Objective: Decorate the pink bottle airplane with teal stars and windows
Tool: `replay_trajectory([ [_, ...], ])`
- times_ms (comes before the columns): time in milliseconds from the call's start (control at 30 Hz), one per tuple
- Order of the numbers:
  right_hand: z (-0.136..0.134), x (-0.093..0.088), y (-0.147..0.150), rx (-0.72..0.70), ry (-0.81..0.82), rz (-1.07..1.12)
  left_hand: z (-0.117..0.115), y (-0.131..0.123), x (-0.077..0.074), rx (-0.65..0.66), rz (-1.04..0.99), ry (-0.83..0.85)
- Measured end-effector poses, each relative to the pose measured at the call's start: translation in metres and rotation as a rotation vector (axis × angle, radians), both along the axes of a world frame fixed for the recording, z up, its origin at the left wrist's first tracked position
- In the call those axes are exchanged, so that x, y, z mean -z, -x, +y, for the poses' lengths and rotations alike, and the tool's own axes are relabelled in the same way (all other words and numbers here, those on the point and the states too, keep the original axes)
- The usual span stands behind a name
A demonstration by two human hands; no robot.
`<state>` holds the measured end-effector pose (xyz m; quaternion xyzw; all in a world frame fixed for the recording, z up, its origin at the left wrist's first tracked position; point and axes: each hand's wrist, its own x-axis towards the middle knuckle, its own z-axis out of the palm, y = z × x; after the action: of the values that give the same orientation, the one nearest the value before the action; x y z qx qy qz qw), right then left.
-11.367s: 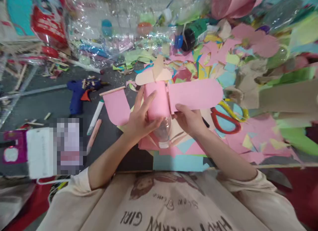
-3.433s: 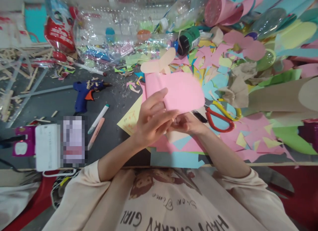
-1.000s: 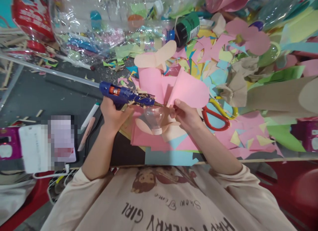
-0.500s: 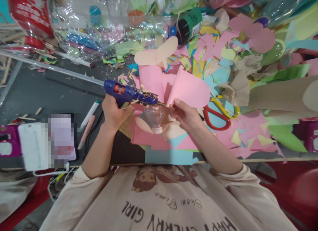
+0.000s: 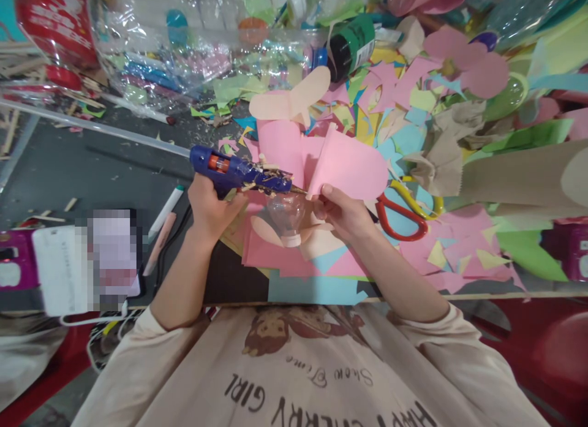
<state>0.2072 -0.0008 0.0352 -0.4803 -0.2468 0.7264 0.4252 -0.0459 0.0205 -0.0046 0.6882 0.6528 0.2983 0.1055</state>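
My left hand (image 5: 212,212) is closed round the handle of a blue hot glue gun (image 5: 239,170), with a long clear glue stick (image 5: 114,132) jutting from its back. The gun's nozzle points right and meets the lower folded edge of a pink paper piece (image 5: 351,163). That edge is pinched between the thumb and fingers of my right hand (image 5: 342,209). Just behind lies a bottle wrapped in pink paper (image 5: 279,142), its clear neck and white cap (image 5: 291,239) toward me. A cream paper bow shape (image 5: 289,102) sits at its far end.
Red-and-yellow scissors (image 5: 404,215) lie right of my right hand among coloured paper scraps (image 5: 463,237). A green-and-black bottle (image 5: 351,47) and clear plastic are at the back. Markers (image 5: 166,212), a phone (image 5: 114,249) and a white power bank (image 5: 62,271) lie at left.
The glue gun's rear end has shifted very slightly left. Its nozzle stays at the paper edge, and my right hand keeps its pinch.
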Motion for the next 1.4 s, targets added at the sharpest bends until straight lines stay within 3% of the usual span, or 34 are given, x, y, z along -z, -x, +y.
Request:
replay_trajectory([
  [400,-0.0022,0.0051,-0.0011,-0.029,-0.072,0.027,0.0002,-0.0001,0.0016,-0.024,-0.014,-0.022],
  [633,-0.0038,0.0051,-0.0007,-0.019,-0.036,0.047,0.0018,0.0005,0.0029,-0.023,-0.026,-0.027],
  [967,-0.0032,0.0057,-0.0005,-0.059,-0.038,0.062,0.0047,0.0024,0.0063,-0.007,-0.027,-0.159],
  [1400,-0.0040,0.0094,-0.0026,-0.096,-0.023,0.059,0.0042,0.0060,0.0066,0.008,-0.050,-0.130],
])
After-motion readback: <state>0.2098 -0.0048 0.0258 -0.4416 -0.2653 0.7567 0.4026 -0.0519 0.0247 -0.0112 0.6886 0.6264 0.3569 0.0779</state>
